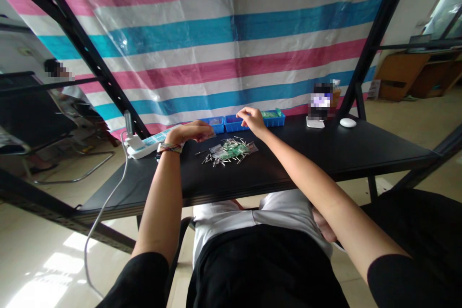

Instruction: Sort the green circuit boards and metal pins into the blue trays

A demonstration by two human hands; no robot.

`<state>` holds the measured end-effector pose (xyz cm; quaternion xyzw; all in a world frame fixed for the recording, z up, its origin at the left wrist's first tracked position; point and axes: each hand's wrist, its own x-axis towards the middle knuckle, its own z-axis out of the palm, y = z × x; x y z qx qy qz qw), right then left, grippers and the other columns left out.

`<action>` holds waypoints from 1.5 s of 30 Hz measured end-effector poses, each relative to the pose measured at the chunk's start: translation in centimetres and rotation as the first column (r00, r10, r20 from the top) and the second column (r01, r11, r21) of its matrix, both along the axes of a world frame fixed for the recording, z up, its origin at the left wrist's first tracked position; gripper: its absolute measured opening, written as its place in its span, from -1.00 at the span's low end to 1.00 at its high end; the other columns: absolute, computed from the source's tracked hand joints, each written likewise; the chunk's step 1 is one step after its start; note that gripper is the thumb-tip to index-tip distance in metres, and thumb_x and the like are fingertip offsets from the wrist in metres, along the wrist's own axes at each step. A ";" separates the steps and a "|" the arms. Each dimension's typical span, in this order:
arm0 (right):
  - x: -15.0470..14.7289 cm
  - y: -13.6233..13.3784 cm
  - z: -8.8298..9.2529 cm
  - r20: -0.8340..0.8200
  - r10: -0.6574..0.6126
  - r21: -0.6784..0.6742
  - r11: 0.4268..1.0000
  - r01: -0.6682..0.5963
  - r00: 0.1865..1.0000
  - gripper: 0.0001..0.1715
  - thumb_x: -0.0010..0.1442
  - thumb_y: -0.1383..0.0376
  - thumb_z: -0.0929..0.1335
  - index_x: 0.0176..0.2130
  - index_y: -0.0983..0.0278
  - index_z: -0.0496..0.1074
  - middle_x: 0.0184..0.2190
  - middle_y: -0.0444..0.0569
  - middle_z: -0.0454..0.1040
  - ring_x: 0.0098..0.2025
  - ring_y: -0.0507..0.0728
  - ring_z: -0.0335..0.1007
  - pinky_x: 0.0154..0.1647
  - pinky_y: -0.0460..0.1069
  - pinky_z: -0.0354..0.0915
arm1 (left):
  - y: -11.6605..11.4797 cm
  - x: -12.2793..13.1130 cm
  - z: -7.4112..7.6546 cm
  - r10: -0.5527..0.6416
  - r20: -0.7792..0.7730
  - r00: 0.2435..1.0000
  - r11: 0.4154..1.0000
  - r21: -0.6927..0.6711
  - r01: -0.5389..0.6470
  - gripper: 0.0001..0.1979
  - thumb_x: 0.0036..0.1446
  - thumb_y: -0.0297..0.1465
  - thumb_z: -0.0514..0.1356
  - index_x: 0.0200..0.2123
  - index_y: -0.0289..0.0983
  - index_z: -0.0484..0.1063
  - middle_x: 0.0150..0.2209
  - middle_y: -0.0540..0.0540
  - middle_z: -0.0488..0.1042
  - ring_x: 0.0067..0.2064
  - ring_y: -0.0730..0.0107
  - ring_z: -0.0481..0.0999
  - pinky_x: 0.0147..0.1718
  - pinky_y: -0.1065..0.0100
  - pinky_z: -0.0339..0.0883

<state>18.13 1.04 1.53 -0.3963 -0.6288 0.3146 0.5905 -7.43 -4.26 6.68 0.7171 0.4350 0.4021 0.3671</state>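
My left hand (193, 132) rests on the black table (288, 163) with its fingers curled together, pinching something too small to name, just left of a green circuit board (234, 149). The board lies amid several small metal-legged parts (216, 159) and clear plastic bags. My right hand (251, 120) hovers over the blue tray (234, 125) behind the pile, fingertips pinched downward into it. What it pinches is hidden.
Three blue trays (276, 118) line the table's back edge. A white power strip (144, 146) with a grey cable sits at the left corner. A white round object (348, 122) and a blurred bottle stand at right. A striped tarp hangs behind; black frame posts flank the table.
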 end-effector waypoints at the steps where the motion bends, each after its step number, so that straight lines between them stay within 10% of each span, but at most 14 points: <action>1: -0.2 -0.3 0.2 -0.032 0.088 -0.046 0.995 -0.090 0.996 -0.80 0.23 0.14 0.45 -0.34 0.21 0.54 -0.33 -0.09 0.64 -0.52 0.05 0.45 -0.50 -0.05 0.32 | 0.1 0.8 0.1 -0.006 0.011 1.000 1.000 0.004 0.006 -0.65 0.05 -0.05 0.41 -0.36 -0.21 0.54 -0.54 -0.03 0.42 -0.51 0.31 0.51 -0.52 0.39 0.36; 6: -1.2 -1.5 0.4 -0.118 0.323 -0.186 0.921 -0.341 0.939 -0.65 0.15 0.03 0.56 -0.28 0.22 0.54 -0.35 -0.09 0.64 -0.49 0.04 0.47 -0.53 -0.10 0.33 | 1.7 3.8 -0.3 -0.083 0.044 0.996 0.997 0.008 0.083 -0.60 0.08 -0.02 0.42 -0.31 -0.26 0.57 -0.44 -0.08 0.51 -0.42 0.35 0.55 -0.45 0.42 0.38; 23: -1.3 -1.4 -0.5 -0.278 0.090 -0.185 0.972 -0.145 0.956 -0.73 0.07 0.22 0.56 -0.20 0.24 0.59 -0.43 -0.16 0.61 -0.52 0.01 0.43 -0.48 -0.09 0.36 | 3.2 4.9 -3.2 -0.060 0.059 0.996 0.989 0.141 0.052 -0.41 0.18 0.13 0.35 -0.09 -0.30 0.66 -0.27 -0.13 0.61 -0.43 0.43 0.51 -0.52 0.44 0.30; 31: -1.0 -0.7 -0.9 -0.195 -0.012 -0.001 1.000 0.012 0.981 -0.86 0.08 0.23 0.49 -0.30 0.22 0.58 -0.43 -0.16 0.57 -0.49 0.03 0.42 -0.47 -0.08 0.35 | 3.5 5.0 -3.6 0.049 0.147 0.988 0.994 0.088 -0.062 -0.33 0.31 0.16 0.21 -0.63 -0.24 0.35 -0.67 -0.06 0.32 -0.62 0.49 0.30 -0.57 0.40 0.17; 37: -0.9 -0.3 -1.5 -0.093 0.002 0.120 0.993 0.009 0.996 -0.85 0.09 0.24 0.46 -0.31 0.23 0.65 -0.34 -0.09 0.59 -0.42 0.06 0.39 -0.38 -0.03 0.40 | 3.1 5.2 -3.5 -0.002 0.185 0.983 1.000 -0.026 0.007 -0.51 0.14 0.06 0.41 -0.32 -0.31 0.62 -0.27 -0.24 0.70 -0.39 0.29 0.65 -0.46 0.39 0.36; 45: -0.9 -0.4 -1.1 -0.317 0.125 -0.138 0.975 -0.176 0.940 -0.59 0.18 0.13 0.45 0.01 0.18 0.63 -0.34 -0.15 0.57 -0.51 0.01 0.36 -0.50 -0.06 0.31 | 3.1 5.4 -3.5 -0.028 0.302 0.953 0.998 0.060 0.010 -0.61 -0.05 -0.17 0.51 -0.24 -0.29 0.57 -0.32 -0.09 0.64 -0.40 0.36 0.62 -0.41 0.40 0.40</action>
